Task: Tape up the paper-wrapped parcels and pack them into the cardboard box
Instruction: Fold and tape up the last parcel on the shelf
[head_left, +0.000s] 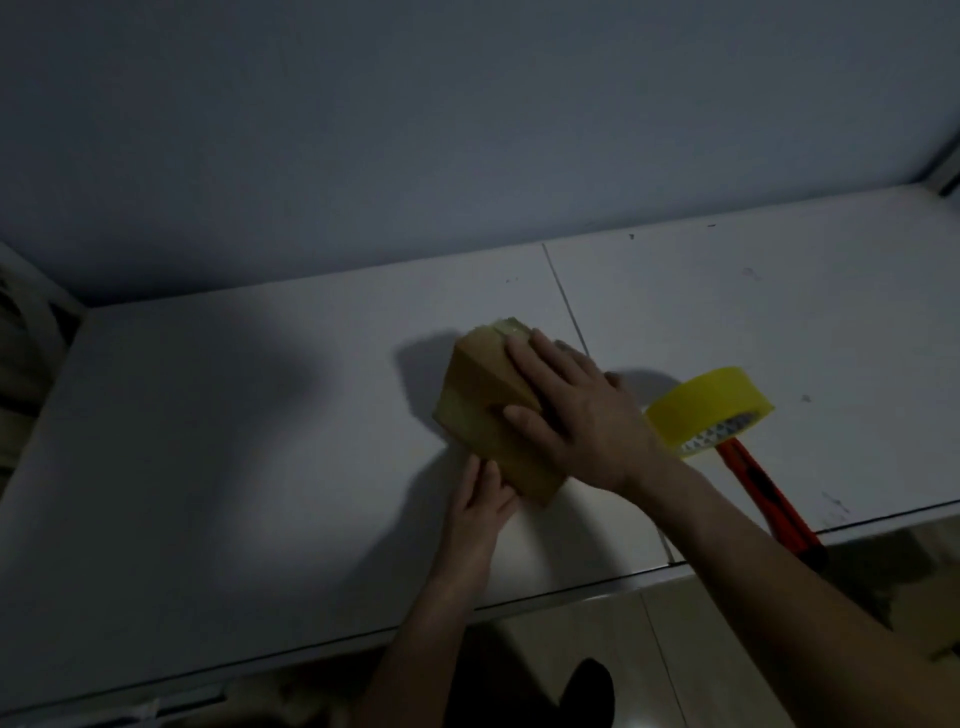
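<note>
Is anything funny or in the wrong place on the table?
One thing: the orange utility knife pokes out past the table's front edge, so it might get knocked off. The tape roll leans on it. The parcel looks fine.

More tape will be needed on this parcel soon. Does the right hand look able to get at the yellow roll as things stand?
Probably yes. The right hand lies flat on the parcel, holding nothing, and the tape roll stands on the table just to its right with nothing between them.
</note>
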